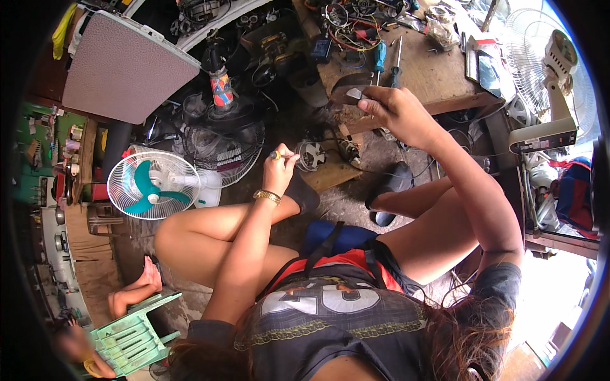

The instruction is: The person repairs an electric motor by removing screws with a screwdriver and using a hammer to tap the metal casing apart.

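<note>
I sit with my knees up over a workshop floor. My right hand (pixel 399 112) is raised at the edge of a wooden workbench (pixel 438 79) and grips a dark curved piece (pixel 351 93) with a small pale patch on it. My left hand (pixel 279 167), with a gold bracelet on its wrist, is pinched shut on a small tool with a yellowish tip (pixel 275 154). A small fan motor (pixel 311 155) lies on the floor just right of that hand. What the small tool is I cannot tell.
The workbench carries screwdrivers (pixel 380 57), wires and parts. A white fan with teal blades (pixel 152 185) and wire guards (pixel 222 149) lie at left. A standing fan (pixel 551 70) is at right. A green plastic stool (pixel 130 336) and another person's foot (pixel 143 286) are lower left.
</note>
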`<state>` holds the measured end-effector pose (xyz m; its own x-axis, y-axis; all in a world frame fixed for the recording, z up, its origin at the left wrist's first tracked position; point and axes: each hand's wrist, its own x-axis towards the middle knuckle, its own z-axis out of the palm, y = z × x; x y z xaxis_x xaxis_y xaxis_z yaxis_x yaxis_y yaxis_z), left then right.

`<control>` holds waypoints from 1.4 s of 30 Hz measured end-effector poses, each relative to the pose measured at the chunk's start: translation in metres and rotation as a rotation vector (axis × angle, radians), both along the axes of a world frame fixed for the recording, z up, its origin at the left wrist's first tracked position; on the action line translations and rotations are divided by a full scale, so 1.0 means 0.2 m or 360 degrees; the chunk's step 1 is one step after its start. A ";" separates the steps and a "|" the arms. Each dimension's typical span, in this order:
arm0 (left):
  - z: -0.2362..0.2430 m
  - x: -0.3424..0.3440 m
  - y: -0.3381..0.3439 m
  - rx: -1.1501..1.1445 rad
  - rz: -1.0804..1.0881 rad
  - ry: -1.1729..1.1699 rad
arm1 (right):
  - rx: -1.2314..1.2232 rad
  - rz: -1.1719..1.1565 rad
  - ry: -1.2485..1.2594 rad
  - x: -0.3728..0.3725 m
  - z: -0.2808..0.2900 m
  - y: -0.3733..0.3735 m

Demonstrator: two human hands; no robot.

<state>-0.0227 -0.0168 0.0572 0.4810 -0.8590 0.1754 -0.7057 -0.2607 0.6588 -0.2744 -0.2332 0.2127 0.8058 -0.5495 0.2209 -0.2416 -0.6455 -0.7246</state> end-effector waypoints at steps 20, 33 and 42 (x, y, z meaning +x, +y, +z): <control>-0.09 -0.03 0.05 -0.0133 -0.0057 -0.0294 | -0.0040 -0.0002 -0.0059 0.07 0.00 0.06; -0.07 -0.10 0.04 -0.0097 -0.0054 -0.0365 | -0.0091 0.0035 -0.0092 0.06 -0.02 0.08; -0.08 -0.12 0.01 0.0089 -0.0228 -0.0648 | -0.0367 0.0305 0.0214 0.03 0.02 0.26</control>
<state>-0.0468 -0.0145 0.0409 0.2576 -0.9255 0.2775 -0.9366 -0.1686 0.3071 -0.2675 -0.1813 0.2165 0.9199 -0.3331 0.2067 -0.1835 -0.8318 -0.5238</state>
